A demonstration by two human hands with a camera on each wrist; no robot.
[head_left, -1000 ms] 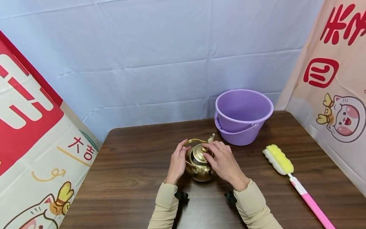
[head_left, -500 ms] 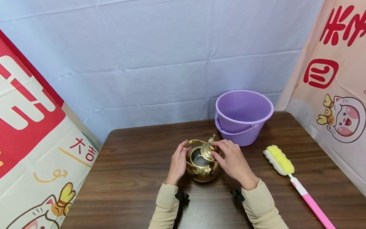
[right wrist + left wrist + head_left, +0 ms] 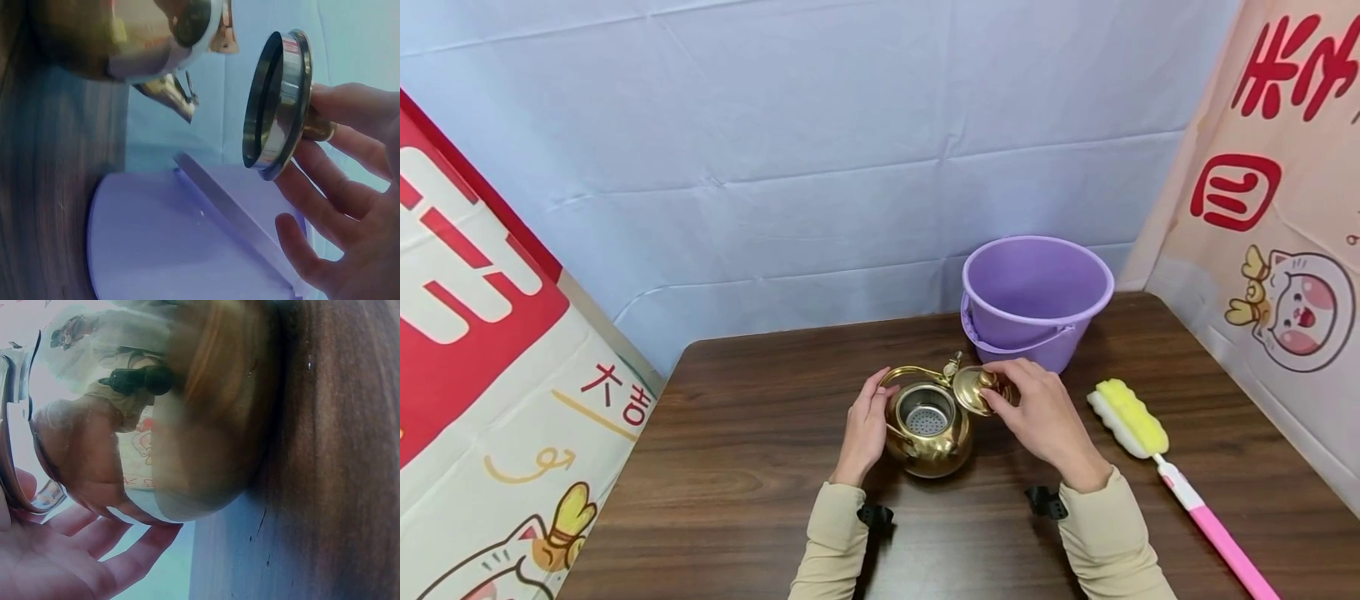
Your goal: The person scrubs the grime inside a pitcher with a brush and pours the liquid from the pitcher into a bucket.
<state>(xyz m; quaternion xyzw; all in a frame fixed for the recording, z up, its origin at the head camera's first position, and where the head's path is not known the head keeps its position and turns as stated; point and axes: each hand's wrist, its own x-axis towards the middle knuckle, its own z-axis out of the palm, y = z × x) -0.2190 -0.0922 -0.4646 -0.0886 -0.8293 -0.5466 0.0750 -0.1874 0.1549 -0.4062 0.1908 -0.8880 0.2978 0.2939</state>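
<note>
A shiny brass teapot [image 3: 928, 450] stands upright on the table, uncovered, with a perforated metal strainer [image 3: 927, 421] showing in its mouth. My left hand [image 3: 865, 425] holds it from the left, by the raised handle [image 3: 917, 369]; in the left wrist view several fingertips [image 3: 165, 534] touch the pot's rounded side. My right hand [image 3: 1037, 408] pinches the knob of the brass lid [image 3: 970, 390], which hangs tilted just right of the opening. Seen from the right wrist, the lid [image 3: 278, 106] is clear of the pot, its hollow underside turned toward the teapot's spout [image 3: 172, 94].
Behind the right hand a purple bucket [image 3: 1022, 329] stands near the table's back edge. A sponge brush [image 3: 1138, 421] with a pink handle lies on the right side of the wooden table [image 3: 737, 450]. Fabric backdrops [image 3: 797, 167] enclose the back and sides.
The right hand has lifted the lid off the teapot and carried it to the right, uncovering the strainer. My left hand and the teapot have stayed in place.
</note>
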